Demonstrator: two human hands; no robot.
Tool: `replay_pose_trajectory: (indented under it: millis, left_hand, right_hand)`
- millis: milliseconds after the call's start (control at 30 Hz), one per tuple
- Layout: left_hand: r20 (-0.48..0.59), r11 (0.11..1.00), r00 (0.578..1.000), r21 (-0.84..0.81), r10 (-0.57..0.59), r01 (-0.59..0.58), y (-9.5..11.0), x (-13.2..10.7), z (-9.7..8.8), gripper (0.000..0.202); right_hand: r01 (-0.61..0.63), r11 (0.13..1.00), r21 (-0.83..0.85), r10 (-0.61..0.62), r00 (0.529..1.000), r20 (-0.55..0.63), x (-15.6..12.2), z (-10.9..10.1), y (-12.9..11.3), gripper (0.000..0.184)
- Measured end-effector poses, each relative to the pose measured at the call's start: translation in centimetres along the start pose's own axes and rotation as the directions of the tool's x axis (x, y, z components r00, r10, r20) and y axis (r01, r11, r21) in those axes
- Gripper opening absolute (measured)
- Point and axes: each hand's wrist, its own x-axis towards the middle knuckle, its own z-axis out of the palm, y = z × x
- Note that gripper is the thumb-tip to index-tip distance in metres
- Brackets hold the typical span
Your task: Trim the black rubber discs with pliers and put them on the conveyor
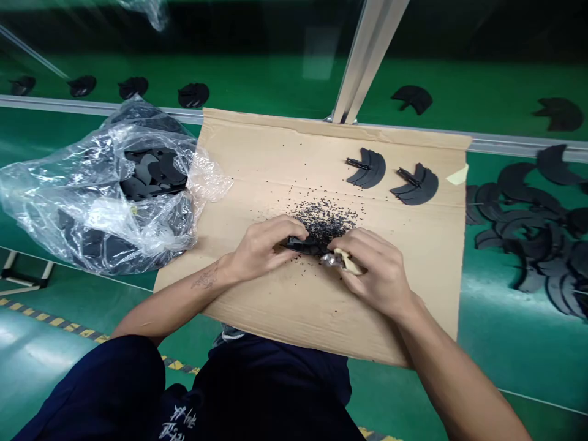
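Crumbs (pixel 321 223) of black material heap at the middle of a cardboard sheet (pixel 271 156), just above a seated person's hands. The left hand (pixel 264 248) curls its fingers over one end of a black piece (pixel 298 246), gripping it low over the cardboard at the lower edge of the heap. The right hand (pixel 374 272) bends close beside it, fingers closed down around a pale tan scrap (pixel 348 262) with a shiny crumpled bit (pixel 331 260) at its side; how firmly they hold cannot be told. The hands nearly meet, and the black piece is partly hidden between them. Loose crumbs dot the cardboard around both.

Two black crescents (pixel 366 168) lie side by side with another (pixel 416 185) near the sheet's upper right, each with a thin strip poking out to the left. A clear plastic bag (pixel 55 202) of more black pieces (pixel 154 174) sits at left, its edge overlapping the cardboard. A heap of crescents (pixel 523 233) sprawls on a green surface (pixel 519 343) at right, and a row of others (pixel 193 95) lies beyond a metal rail (pixel 92 107) at upper left. Masking tape (pixel 457 176) marks the sheet's right edge. A tattoo (pixel 206 275) shows on the left forearm; dark trousers (pixel 275 392) fill the bottom of the frame.
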Motion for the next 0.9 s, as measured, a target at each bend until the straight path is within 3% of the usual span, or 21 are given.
replay_pose_trajectory:
  millis: [100, 200, 300, 367, 433, 633, 900]
  left_hand:
    - [0.100, 0.979, 0.993, 0.190, 0.056, -0.074, -0.3, -0.3, 0.0, 0.025]
    - [0.107, 0.985, 0.993, 0.157, 0.051, -0.067, -0.3, -0.2, -0.1, 0.035]
    - [0.060, 1.000, 0.998, -0.021, -0.002, 0.003, 0.1, 0.0, -0.2, 0.037]
    - [0.053, 0.994, 0.998, -0.101, -0.035, 0.041, 0.4, 0.1, -0.2, 0.036]
    - [0.061, 0.988, 0.997, -0.141, -0.050, 0.058, 0.6, 0.2, -0.2, 0.034]
    - [0.072, 0.982, 0.997, -0.186, -0.019, 0.032, 0.9, 0.1, 0.1, 0.027]
    - [0.066, 0.987, 0.998, -0.159, -0.013, 0.024, 1.1, 0.1, 0.0, 0.028]
  right_hand:
    - [0.139, 0.990, -0.009, -0.139, 0.990, 0.011, -0.1, -0.3, -0.2, 0.009]
    - [0.083, 0.985, 0.150, -0.083, 0.997, -0.005, 0.0, -0.8, -0.1, 0.011]
    - [-0.004, 0.994, -0.106, -0.001, 0.999, -0.046, 0.1, -1.1, 0.6, 0.014]
    - [-0.010, 0.949, -0.315, 0.001, 1.000, -0.028, 0.0, -1.0, 1.0, 0.019]
    - [0.015, 0.919, -0.394, -0.016, 1.000, 0.001, 0.0, -0.8, 1.1, 0.021]
    - [0.048, 0.903, -0.428, -0.050, 0.999, 0.006, -0.1, -0.3, 0.6, 0.016]
    - [0.025, 0.947, -0.321, -0.030, 0.999, -0.013, -0.1, -0.5, 0.5, 0.014]
